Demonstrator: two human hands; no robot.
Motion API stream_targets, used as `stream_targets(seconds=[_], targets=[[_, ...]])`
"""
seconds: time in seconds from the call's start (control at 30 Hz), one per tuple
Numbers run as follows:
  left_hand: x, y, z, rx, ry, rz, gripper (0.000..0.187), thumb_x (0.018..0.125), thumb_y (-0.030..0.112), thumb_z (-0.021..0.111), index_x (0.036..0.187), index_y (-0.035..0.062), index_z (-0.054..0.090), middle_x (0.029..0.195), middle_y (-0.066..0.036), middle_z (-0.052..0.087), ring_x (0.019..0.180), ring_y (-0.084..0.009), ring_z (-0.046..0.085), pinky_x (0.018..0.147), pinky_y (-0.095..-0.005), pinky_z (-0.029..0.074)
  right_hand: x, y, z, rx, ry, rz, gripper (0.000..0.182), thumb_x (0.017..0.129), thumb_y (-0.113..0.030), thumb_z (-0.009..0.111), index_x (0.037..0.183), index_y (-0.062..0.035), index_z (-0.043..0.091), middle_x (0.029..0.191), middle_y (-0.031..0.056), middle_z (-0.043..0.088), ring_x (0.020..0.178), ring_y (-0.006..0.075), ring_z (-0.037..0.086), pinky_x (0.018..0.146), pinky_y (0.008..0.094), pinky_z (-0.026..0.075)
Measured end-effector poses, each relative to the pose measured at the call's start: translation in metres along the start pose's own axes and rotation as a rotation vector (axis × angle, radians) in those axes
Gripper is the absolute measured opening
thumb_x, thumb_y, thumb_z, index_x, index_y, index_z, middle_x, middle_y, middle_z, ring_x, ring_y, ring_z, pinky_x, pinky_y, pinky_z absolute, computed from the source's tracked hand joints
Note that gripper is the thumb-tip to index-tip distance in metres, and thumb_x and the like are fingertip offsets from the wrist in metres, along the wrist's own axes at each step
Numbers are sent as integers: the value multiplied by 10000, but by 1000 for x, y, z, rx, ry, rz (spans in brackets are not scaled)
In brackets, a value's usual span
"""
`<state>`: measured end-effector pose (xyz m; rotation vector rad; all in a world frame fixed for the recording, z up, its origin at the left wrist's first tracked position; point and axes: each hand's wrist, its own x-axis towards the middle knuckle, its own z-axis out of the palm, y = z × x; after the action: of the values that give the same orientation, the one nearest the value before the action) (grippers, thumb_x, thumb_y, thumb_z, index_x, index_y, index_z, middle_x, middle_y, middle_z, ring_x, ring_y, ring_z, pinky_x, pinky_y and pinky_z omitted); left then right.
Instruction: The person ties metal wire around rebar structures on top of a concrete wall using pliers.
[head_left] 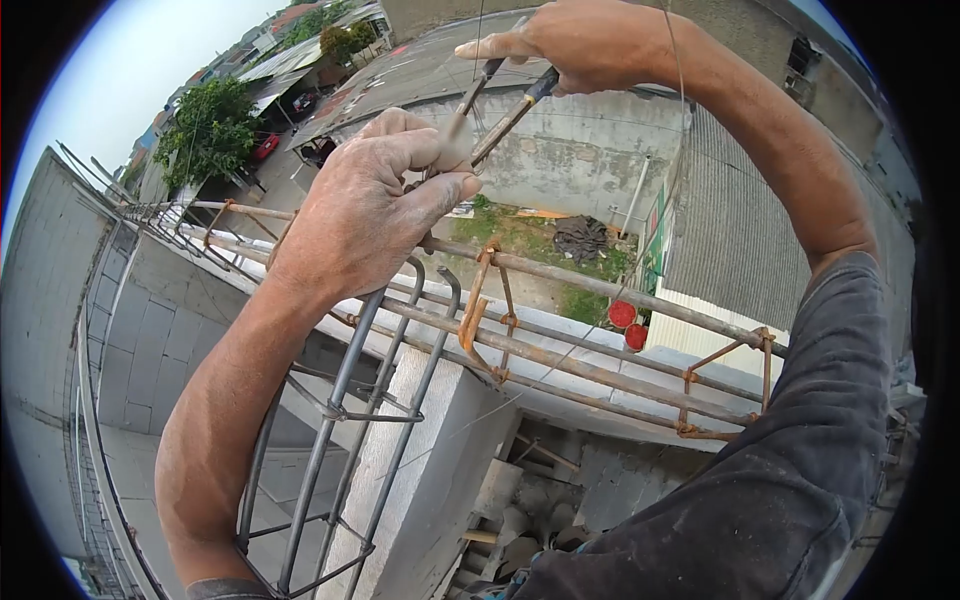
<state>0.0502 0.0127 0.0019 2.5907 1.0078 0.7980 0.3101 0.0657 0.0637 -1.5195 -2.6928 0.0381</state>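
Note:
My right hand (600, 45) is closed on the dark-gripped handles of a pair of pincers (506, 122), with its index finger stretched out to the left. The tool's two handles stand apart and slant down toward my left hand (375, 200). Thumb and fingers of that hand are pinched together beside the pincers' head. What they grip is hidden behind the fingers. Just below my left hand runs a horizontal cage of rusty rebar (560, 270), where the bent tops of an upright rebar cage (330, 420) meet it.
A rusty stirrup (475, 325) hangs round the long bars. Beneath them are a white-topped wall (590, 345) and a pale column (420, 430). Far below lie a grassy yard (510, 235) and a corrugated roof (730, 220). A grey block wall (150, 350) stands at left.

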Motion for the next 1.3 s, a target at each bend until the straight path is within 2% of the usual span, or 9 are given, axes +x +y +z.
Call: stream_targets(seconds=[0.33,0.5,0.6,0.77,0.87,0.97,1.1,1.2,1.3], targets=[[-1,7,-2,149,29,44,199,909,232,705,899,35,730,835,-55,652,811,-144,603,722,-343,491,1,2,10,-27,73,53,323,985,-280,603,1141,-10,687,772,109,640,684,209,593,620,328,434],[-1,8,-1,144,41,12,200,929,224,680,886,33,721,787,-51,644,730,-147,585,658,-342,478,7,-6,14,131,155,142,333,972,-289,629,1118,2,701,692,91,632,599,187,582,557,304,413],[1,15,-5,113,11,-138,239,952,245,651,884,19,687,745,-47,610,671,-132,552,618,-324,459,4,-26,4,250,217,337,326,1006,-248,580,1226,-14,636,889,159,662,888,258,665,734,336,514],[4,8,-12,-139,10,-378,332,981,340,613,884,23,632,710,-24,560,662,-103,521,604,-276,436,22,-20,11,873,419,254,325,1018,-299,552,1173,-25,638,903,143,648,881,246,646,758,357,527],[4,-2,-12,-258,4,-399,316,976,350,621,862,55,626,706,-8,551,673,-99,519,620,-271,441,30,-16,14,1247,491,167,335,1026,-329,536,1141,-32,639,911,134,639,877,239,636,773,370,535],[5,-3,-12,-324,16,-414,271,990,325,611,879,78,617,713,-1,551,672,-89,514,634,-260,452,34,-14,11,1399,531,121,351,1033,-360,519,1109,-39,640,919,124,631,873,232,625,788,383,543],[6,-12,-12,-461,92,-470,226,995,288,609,885,91,604,717,4,551,644,-73,513,617,-228,456,32,-11,-1,1262,646,125,383,1036,-406,509,1057,-47,640,918,100,609,851,213,604,796,387,550],[6,-19,-13,-583,79,-406,226,988,286,627,863,100,602,687,26,535,602,-57,502,586,-208,448,30,0,-14,1088,643,259,438,1042,-443,476,1010,-36,633,937,99,607,870,209,596,788,373,543],[2,-19,-15,-594,59,-294,233,978,301,648,857,105,610,654,48,520,574,-48,498,564,-208,443,23,-1,-18,1152,604,317,498,1044,-481,441,1005,-25,637,938,103,619,863,213,597,783,379,538]])
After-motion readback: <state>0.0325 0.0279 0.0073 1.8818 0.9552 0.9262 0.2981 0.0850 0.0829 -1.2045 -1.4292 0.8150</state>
